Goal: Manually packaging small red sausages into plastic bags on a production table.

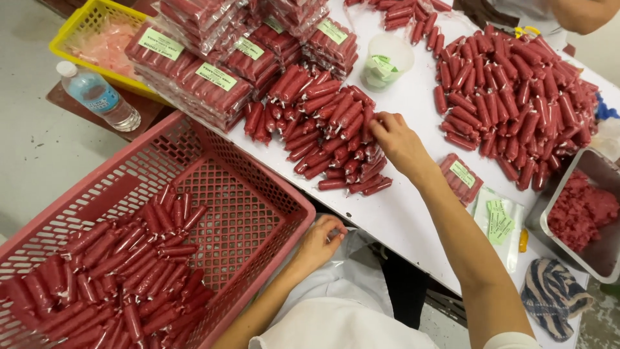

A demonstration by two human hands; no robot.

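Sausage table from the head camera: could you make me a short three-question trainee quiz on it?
1. True or false: the right hand is on the pile of red sausages.
2. The left hand holds: A) clear plastic bag B) water bottle C) striped cloth
3. What colour is the crate holding loose sausages?

Key: 1 true; 2 A; 3 pink.

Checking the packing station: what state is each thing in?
right hand: fingers on the loose sausage pile
left hand: holding a clear bag
pink crate: partly filled
water bottle: capped, lying down
metal tray: holds minced meat
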